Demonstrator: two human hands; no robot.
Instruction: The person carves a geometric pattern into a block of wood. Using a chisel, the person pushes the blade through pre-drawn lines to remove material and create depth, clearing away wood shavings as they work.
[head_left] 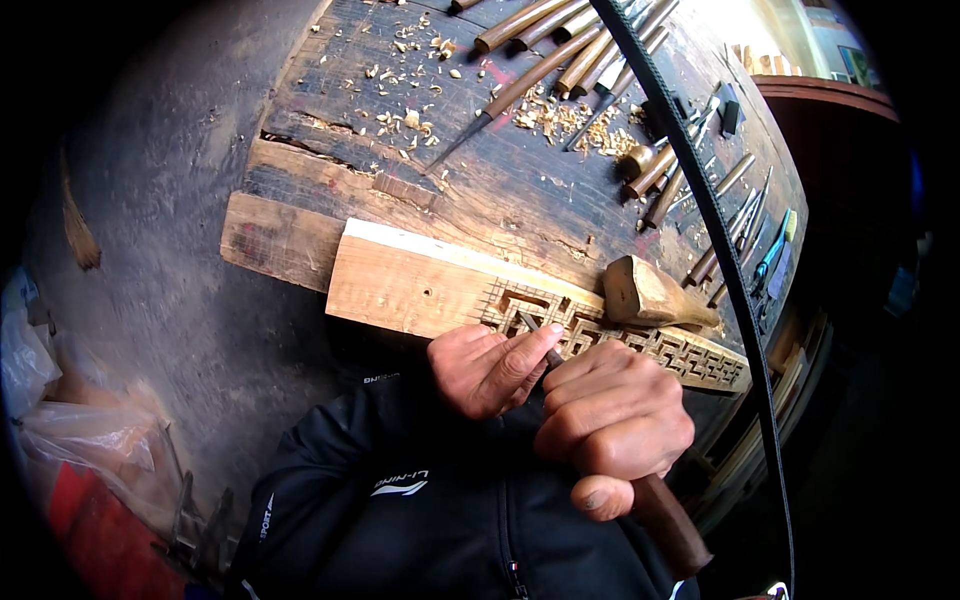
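Observation:
My right hand [620, 425] is wrapped round a wood carving chisel [672, 522], whose brown handle sticks out below the fist. The chisel slants up and left, its tip over the carved lattice pattern. Closer to that tip, my left hand [490, 370] grips the metal shank, a finger laid along it. Both hands press close to the near edge of a pale wooden board [420, 275]. A grid of lines and cut-out slots covers the board's right part; its left part is plain with one small hole. A wooden mallet [640, 292] rests on the carved part.
The dark, worn workbench [350, 120] carries scattered wood shavings [545, 115]. Several wood-handled chisels [530, 90] lie at the back, more [735, 230] along the right. A black strap [690, 160] crosses the view. Plastic bags [95, 430] lie on the floor at left.

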